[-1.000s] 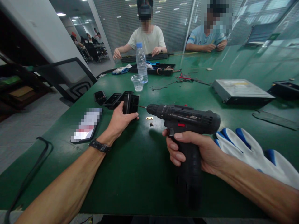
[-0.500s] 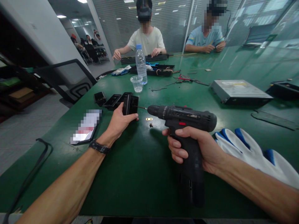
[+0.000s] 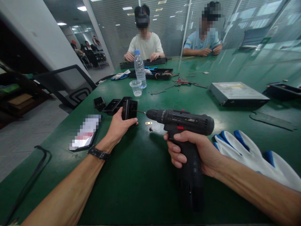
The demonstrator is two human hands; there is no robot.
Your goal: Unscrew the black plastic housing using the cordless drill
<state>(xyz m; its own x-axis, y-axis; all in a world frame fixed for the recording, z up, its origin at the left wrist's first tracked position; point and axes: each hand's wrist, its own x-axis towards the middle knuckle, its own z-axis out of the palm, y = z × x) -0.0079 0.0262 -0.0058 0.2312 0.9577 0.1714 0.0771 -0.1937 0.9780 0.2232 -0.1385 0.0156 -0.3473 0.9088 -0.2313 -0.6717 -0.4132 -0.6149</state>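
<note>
The right hand has its fingers wrapped around the grip of a black cordless drill, the index finger curled at the trigger and the thumb lying along the side. The drill is held level above the green table, its chuck aimed towards the left hand. There the fingers are clamped on a small black housing, thumb along its near edge, so that it stands upright on or just over the table with its hollow side facing the drill. A thin bit bridges the gap from chuck to housing; its tip is lost in the dark hollow, so I cannot tell whether it is seated on a fastener or only close to one. The step in hand appears to be driver work inside that housing, one hand bracing and the other steering the tool. From here the move seems to call for the bit to stay in line with whatever it meets, with pressure along its axis, a light trigger and a left grip firm enough to resist twisting, the thumb clear of the bit. Just below the bit, on the table, lie a brass-coloured plate with two holes and a tiny dark piece; both are small enough to be knocked aside. More black boxes sit beyond the left hand, a phone lies to its left, and a white-and-blue glove rests beside the right wrist.
</note>
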